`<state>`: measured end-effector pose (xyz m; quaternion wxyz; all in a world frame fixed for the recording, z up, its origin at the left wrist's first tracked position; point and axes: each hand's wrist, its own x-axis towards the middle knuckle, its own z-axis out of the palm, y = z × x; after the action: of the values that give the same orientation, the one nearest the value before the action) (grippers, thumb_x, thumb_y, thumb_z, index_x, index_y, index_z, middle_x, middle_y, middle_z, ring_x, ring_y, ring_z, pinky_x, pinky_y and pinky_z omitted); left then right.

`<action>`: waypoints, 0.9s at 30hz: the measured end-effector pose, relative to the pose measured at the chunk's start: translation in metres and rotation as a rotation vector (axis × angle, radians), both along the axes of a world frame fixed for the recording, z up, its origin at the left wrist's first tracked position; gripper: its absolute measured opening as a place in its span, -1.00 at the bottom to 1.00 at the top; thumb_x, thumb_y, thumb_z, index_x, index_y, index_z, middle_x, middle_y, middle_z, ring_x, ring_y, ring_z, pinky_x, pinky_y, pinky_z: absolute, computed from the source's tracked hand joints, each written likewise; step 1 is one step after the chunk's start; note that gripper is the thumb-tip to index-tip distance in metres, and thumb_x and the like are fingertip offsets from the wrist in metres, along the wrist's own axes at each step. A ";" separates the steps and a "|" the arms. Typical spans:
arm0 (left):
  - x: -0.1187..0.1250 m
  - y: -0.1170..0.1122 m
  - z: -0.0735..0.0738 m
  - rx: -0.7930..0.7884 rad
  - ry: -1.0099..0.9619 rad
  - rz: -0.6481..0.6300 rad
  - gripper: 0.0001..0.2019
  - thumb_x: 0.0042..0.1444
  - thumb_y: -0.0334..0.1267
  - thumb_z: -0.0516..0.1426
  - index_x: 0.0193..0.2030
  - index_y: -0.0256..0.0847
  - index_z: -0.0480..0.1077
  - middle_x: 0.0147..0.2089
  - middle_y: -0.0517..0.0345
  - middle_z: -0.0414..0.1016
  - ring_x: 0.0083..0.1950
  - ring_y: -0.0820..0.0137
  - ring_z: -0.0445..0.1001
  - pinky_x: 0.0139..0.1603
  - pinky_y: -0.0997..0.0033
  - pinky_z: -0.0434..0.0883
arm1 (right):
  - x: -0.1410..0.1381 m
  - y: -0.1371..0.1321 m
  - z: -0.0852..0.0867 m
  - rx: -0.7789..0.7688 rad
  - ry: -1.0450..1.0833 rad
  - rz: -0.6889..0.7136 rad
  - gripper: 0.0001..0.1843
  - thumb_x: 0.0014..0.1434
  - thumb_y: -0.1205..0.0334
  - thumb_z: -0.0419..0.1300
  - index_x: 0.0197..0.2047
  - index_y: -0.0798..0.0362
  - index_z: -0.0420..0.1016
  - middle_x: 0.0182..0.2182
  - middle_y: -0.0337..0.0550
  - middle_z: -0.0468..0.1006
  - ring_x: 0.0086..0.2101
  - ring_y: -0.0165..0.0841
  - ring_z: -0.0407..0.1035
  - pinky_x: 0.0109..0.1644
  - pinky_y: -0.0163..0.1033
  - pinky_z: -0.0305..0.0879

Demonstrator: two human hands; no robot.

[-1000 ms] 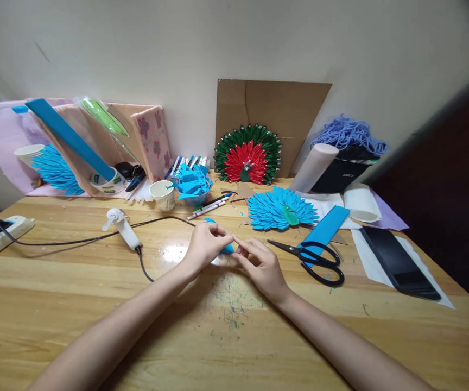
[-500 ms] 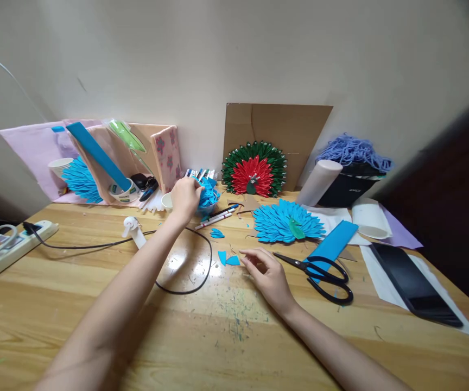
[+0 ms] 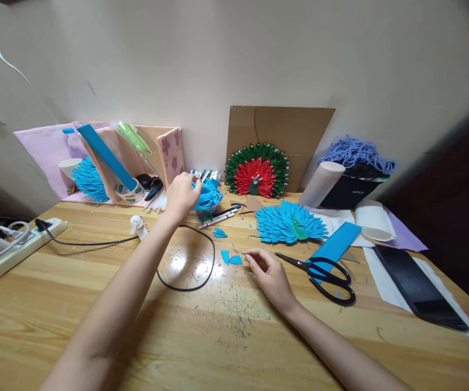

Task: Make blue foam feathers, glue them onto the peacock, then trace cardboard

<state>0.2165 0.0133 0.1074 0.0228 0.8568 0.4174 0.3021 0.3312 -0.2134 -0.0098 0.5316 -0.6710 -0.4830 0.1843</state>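
My left hand (image 3: 182,194) reaches to the near left side of a clear cup heaped with blue petal-shaped pieces (image 3: 209,195). Its thumb and index finger are apart beside the heap; the other fingertips are hidden. My right hand (image 3: 270,276) rests on the table with loosely curled, open fingers and nothing visible in them. Its fingertips are close to two small blue scraps (image 3: 235,260). A few blue petals (image 3: 220,233) lie beyond the scraps. Black-handled scissors (image 3: 319,271) lie partly over a blue strip (image 3: 338,241), right of my right hand.
A blue layered fan with a green piece (image 3: 291,222) lies behind the scissors. A red and green fan (image 3: 257,171) leans against cardboard (image 3: 311,122). Pens (image 3: 220,217) lie by the cup. A black cable (image 3: 202,285) loops near my left forearm; a phone (image 3: 417,288) is at right.
My left hand has drawn slightly left, off the heap of blue pieces. My right hand stays in nearly the same place by the scraps. The whole view has shifted a little.
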 end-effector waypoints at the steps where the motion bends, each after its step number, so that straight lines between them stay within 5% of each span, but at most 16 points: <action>1: -0.004 -0.004 0.002 0.016 -0.005 0.018 -0.72 0.14 -0.19 -0.04 -0.30 -0.23 0.47 -0.21 -0.02 0.48 -0.14 0.24 0.43 -0.13 0.34 0.34 | 0.001 0.002 0.003 -0.012 0.002 -0.003 -0.77 0.18 0.10 0.08 -0.30 0.07 0.45 -0.36 -0.12 0.50 -0.35 -0.33 0.38 -0.32 -0.27 0.27; 4: -0.015 -0.017 0.003 0.027 -0.053 -0.009 -0.78 0.12 -0.21 0.01 -0.31 -0.23 0.44 -0.21 -0.01 0.47 -0.19 0.27 0.44 -0.18 0.36 0.35 | 0.001 0.023 0.016 -0.039 -0.100 0.017 -0.80 0.15 0.12 0.12 -0.38 0.06 0.44 -0.43 -0.15 0.49 -0.42 -0.34 0.35 -0.36 -0.27 0.25; 8: -0.027 -0.031 0.004 -0.046 -0.165 -0.115 -0.73 0.01 -0.45 0.02 -0.13 -0.22 0.38 -0.15 0.06 0.46 -0.21 0.37 0.44 -0.17 0.42 0.36 | -0.011 0.087 0.031 -0.124 -0.363 0.044 -0.90 0.10 0.26 0.16 -0.38 0.06 0.49 -0.41 -0.16 0.51 -0.36 -0.34 0.36 -0.27 -0.28 0.23; 14: -0.036 -0.040 0.010 -0.201 -0.099 -0.136 -0.80 0.08 -0.33 0.00 -0.24 -0.23 0.44 -0.18 0.05 0.51 -0.21 0.34 0.46 -0.18 0.41 0.35 | -0.045 0.166 0.019 -0.326 -0.512 -0.123 -0.85 0.04 0.30 0.18 -0.31 0.16 0.52 -0.29 0.08 0.52 -0.21 -0.18 0.37 -0.21 -0.20 0.21; 19: -0.046 -0.037 0.008 -0.422 0.222 -0.077 -0.80 -0.01 -0.24 0.10 -0.56 -0.25 0.44 -0.46 -0.02 0.50 -0.29 0.22 0.49 -0.31 0.37 0.33 | -0.055 0.173 0.010 -0.369 -0.536 -0.183 -0.84 0.07 0.37 0.11 -0.32 0.22 0.51 -0.29 0.20 0.52 -0.20 -0.11 0.35 -0.24 -0.18 0.20; 27: -0.031 -0.021 -0.029 -0.541 0.199 -0.018 -0.80 -0.06 -0.14 0.16 -0.45 -0.23 0.53 -0.37 -0.08 0.54 -0.24 0.19 0.50 -0.27 0.34 0.34 | -0.046 0.148 0.013 -0.261 -0.540 -0.111 -0.86 0.10 0.31 0.10 -0.38 0.09 0.49 -0.36 -0.05 0.51 -0.27 -0.26 0.37 -0.25 -0.26 0.19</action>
<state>0.1858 -0.0081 0.0783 0.2122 0.8486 0.4754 0.0940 0.2854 -0.0653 0.0034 0.3025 -0.7839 -0.5414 0.0304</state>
